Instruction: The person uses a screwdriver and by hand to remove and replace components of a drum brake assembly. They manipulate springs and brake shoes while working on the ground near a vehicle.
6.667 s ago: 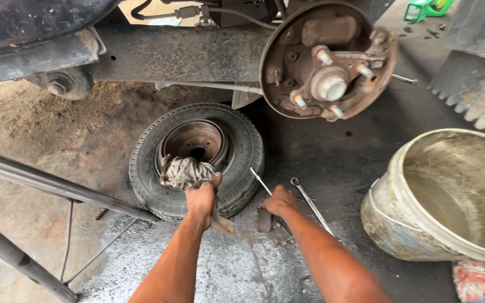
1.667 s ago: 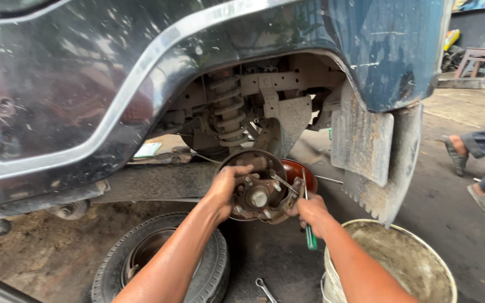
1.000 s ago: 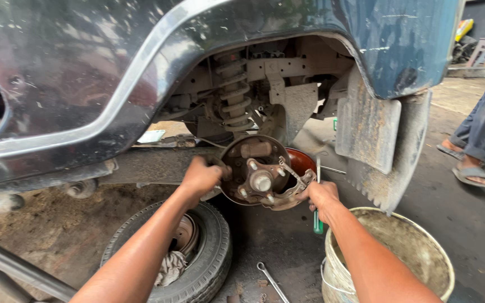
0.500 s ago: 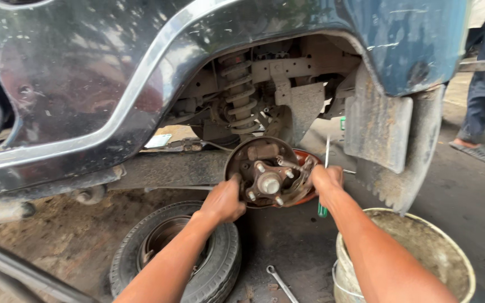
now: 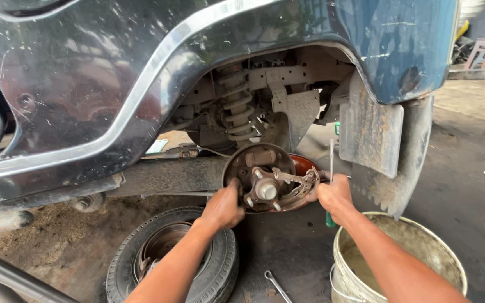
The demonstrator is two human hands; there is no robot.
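Observation:
A bare brake assembly (image 5: 262,179) with a wheel hub, studs and a loose brake shoe sits in the wheel arch of a dark blue vehicle (image 5: 141,67). My left hand (image 5: 224,206) grips the lower left edge of its backing plate. My right hand (image 5: 332,193) is closed around a green-handled screwdriver (image 5: 331,168), shaft pointing up, and presses against the brake shoe at the right side.
A removed tyre (image 5: 189,264) with a rag inside lies on the ground below the hub. A dirty white bucket (image 5: 399,258) stands at the lower right. A spanner (image 5: 276,285) lies between them. A mud flap (image 5: 391,168) hangs right of the hub; a coil spring (image 5: 236,106) shows above.
From the ground by the tyre, both hands rose to the brake assembly. The right hand now holds the screwdriver at the shoe; the left slid to the plate's lower left edge.

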